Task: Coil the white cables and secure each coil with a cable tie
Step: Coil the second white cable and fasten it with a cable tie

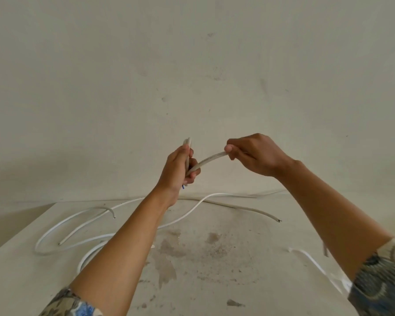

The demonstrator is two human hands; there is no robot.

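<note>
1. Two patterned sleeves, left sleeve and right sleeve, sit at the near edge of the table, which is pale and stained in the middle.
2. Near the right near corner a white strip lies on the table, running partly under the right forearm; it is too blurred to tell what it is.
3. On the left half of the table lie the loose cables, white and curved into wide open loops, one passing under the left forearm.
4. Along the far edge a long cable snakes towards the right and ends in a dark tip.
5. Above the far edge, clear of the table, the left hand grips the held cable with curled fingers; one end sticks up past the fingers and a blue wire shows below the palm.
6. The held cable arcs right to the right hand, which pinches it between thumb and curled fingers.
7. Behind everything stands a bare, scuffed wall.
</note>
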